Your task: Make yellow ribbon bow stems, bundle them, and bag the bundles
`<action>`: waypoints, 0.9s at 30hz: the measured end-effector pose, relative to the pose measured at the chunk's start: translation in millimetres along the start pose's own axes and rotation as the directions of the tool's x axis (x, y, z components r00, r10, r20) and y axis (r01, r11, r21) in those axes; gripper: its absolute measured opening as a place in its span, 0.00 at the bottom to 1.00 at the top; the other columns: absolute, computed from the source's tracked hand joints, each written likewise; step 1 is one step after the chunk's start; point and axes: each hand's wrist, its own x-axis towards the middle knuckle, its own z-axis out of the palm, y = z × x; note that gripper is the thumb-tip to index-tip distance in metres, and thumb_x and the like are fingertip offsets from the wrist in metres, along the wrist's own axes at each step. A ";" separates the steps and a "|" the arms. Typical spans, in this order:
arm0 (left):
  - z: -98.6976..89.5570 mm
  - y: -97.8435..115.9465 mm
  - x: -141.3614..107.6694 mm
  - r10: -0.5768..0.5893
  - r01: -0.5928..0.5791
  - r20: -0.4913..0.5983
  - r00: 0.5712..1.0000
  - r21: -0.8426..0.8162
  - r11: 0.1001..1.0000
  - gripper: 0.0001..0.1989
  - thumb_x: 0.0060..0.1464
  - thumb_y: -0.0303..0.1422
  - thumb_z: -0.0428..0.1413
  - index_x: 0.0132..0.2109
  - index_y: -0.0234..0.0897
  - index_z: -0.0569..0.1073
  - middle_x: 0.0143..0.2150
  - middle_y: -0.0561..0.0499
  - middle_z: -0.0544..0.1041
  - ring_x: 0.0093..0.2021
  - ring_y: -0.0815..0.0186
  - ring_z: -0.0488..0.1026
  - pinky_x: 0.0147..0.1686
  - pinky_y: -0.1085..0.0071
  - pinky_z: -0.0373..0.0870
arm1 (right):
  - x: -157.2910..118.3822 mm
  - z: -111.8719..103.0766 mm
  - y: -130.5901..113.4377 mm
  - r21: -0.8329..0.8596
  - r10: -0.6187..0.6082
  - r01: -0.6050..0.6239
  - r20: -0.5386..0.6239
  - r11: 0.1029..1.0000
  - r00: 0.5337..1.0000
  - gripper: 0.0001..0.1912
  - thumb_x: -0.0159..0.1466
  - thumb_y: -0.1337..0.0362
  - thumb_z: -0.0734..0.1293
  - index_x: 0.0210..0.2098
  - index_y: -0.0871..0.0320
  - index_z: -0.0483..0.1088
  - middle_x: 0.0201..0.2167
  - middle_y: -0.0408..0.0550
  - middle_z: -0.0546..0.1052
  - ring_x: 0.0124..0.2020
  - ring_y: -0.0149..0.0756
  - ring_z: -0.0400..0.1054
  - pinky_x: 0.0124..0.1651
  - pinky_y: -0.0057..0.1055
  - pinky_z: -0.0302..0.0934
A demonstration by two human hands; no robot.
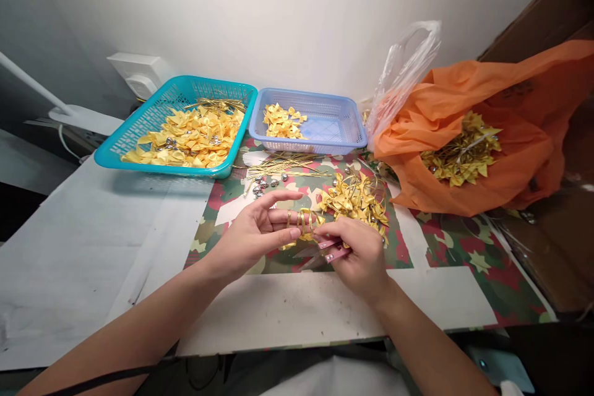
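My left hand lies flat and open-fingered, gold wire looped around its fingers; my right hand is closed on the pink-handled scissors, blades at the wire just below the loops. Step in hand, as I judge it: cutting the wound wire into lengths, beside the pile of yellow ribbon bows on the camouflage-patterned surface. Next move calls for blades squarely across the loops, clear of my fingertips; teal basket and blue basket sit behind.

Two baskets behind hands; bag right; bows between.
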 end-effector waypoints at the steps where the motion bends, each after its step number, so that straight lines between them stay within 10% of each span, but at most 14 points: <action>1: 0.2 0.0 -0.3 0.004 -0.004 0.001 1.000 0.002 1.000 0.25 0.50 0.27 0.67 0.53 0.40 0.69 0.38 0.50 0.83 0.32 0.71 0.79 0.30 0.81 0.73 | -0.1 0.0 0.1 -0.002 0.000 0.000 -0.001 1.000 1.000 0.14 0.57 0.78 0.58 0.31 0.57 0.72 0.21 0.41 0.72 0.23 0.29 0.63 0.28 0.27 0.52; 27: 7.5 -1.8 -2.2 0.033 -0.028 -0.047 0.998 0.104 0.994 0.24 0.46 0.30 0.68 0.50 0.40 0.71 0.28 0.55 0.78 0.28 0.71 0.74 0.28 0.77 0.70 | 2.2 4.0 2.0 -0.075 -0.099 0.104 0.066 0.992 0.993 0.10 0.65 0.70 0.61 0.30 0.57 0.72 0.20 0.40 0.72 0.22 0.28 0.61 0.27 0.29 0.50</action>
